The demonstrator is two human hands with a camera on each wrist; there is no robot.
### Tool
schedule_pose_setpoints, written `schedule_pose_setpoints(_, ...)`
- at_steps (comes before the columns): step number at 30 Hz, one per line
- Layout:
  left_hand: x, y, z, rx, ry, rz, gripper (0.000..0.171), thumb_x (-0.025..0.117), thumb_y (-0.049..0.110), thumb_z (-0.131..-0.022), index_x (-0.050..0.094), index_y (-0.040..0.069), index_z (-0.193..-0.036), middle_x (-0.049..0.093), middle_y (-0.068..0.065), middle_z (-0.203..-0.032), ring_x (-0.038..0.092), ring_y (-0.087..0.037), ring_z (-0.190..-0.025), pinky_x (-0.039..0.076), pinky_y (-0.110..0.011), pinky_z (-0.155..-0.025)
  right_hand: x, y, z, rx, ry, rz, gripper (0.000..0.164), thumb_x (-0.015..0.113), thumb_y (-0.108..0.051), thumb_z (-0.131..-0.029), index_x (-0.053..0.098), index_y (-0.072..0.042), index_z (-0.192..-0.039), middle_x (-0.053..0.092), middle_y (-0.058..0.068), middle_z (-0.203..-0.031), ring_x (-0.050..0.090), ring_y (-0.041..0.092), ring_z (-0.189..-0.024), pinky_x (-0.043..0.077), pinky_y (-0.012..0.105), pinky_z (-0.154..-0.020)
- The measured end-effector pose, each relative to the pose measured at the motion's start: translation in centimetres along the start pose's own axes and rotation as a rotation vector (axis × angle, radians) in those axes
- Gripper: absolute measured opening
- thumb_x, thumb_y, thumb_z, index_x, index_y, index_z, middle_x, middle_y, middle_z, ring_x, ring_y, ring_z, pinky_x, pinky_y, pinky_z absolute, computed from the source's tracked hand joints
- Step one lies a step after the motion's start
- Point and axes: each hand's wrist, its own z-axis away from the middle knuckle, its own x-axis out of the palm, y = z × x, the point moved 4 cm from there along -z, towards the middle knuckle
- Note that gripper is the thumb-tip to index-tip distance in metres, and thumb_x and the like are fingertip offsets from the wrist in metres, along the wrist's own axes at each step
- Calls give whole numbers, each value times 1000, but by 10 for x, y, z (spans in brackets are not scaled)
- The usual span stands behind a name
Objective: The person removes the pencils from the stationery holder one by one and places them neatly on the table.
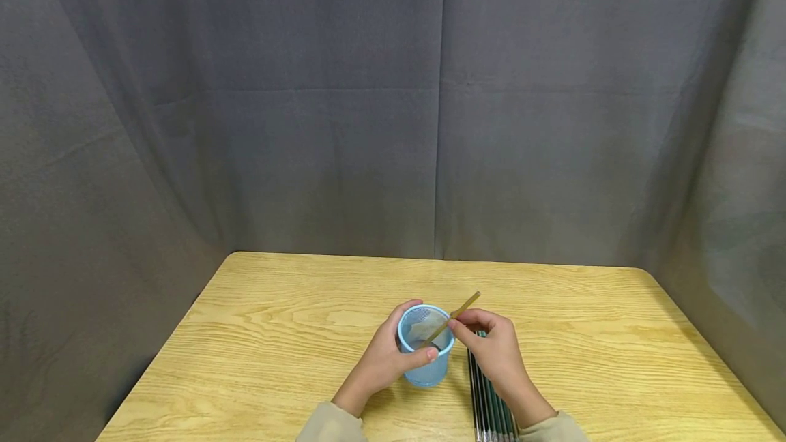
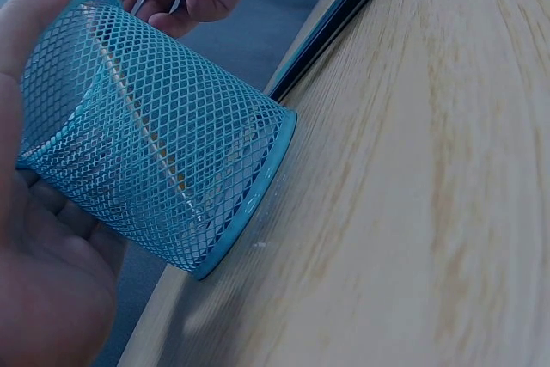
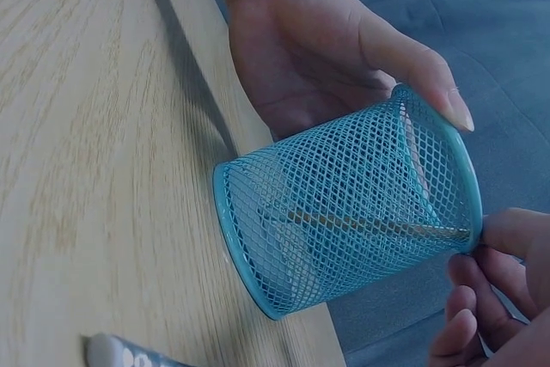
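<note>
My left hand [image 1: 388, 353] holds a light blue wire-mesh pen cup [image 1: 427, 375], its thumb along the front near the rim and its fingers around the far side. The cup's mouth faces up. A thin yellow pencil [image 1: 469, 301] slants into the cup, its upper end sticking out past the rim. My right hand [image 1: 494, 350] pinches that pencil between thumb and fingers, right at the rim. Through the mesh in the left wrist view, the pencil [image 2: 137, 109] reaches down towards the cup's base. The right wrist view also shows the pencil's shaft [image 3: 369, 225] inside.
A row of dark green pencils [image 1: 491, 404] lies side by side on the wooden table [image 1: 276, 340], partly under my right hand and wrist. Grey curtains [image 1: 331, 155] hang behind the table and on both sides.
</note>
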Motion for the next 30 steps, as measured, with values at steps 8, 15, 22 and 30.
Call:
schedule_pose_setpoints(8,0,0,0,2,-4,-1,77,78,32,-84,37,25,-149,56,-8,-130,55,-32,-116,44,-52,-96,-2,-2,1,-1,36,16,10,78,-16,-86,77,-7,-90,70,3,-87,61,19,-87,49,30,-74)
schedule_pose_setpoints(15,0,0,0,10,-9,7,77,78,32,-84,36,24,-149,56,-6,-130,55,-31,-116,44,-52,-96,-4,-7,3,0,50,10,14,78,-17,-87,77,-5,-94,71,5,-91,60,16,-88,47,29,-76)
schedule_pose_setpoints(22,-1,1,0,12,-1,-4,77,78,32,-83,37,25,-148,57,-6,-129,55,-34,-116,43,-54,-96,-6,-11,4,22,61,-24,18,77,-17,-87,76,-3,-98,71,6,-97,59,15,-92,48,27,-77)
schedule_pose_setpoints(30,-1,1,0,10,12,-13,76,79,31,-83,39,26,-148,58,-6,-128,55,-37,-116,43,-54,-96,-10,-16,5,4,76,-66,20,78,-16,-87,76,-1,-99,71,8,-98,59,15,-93,48,26,-76)
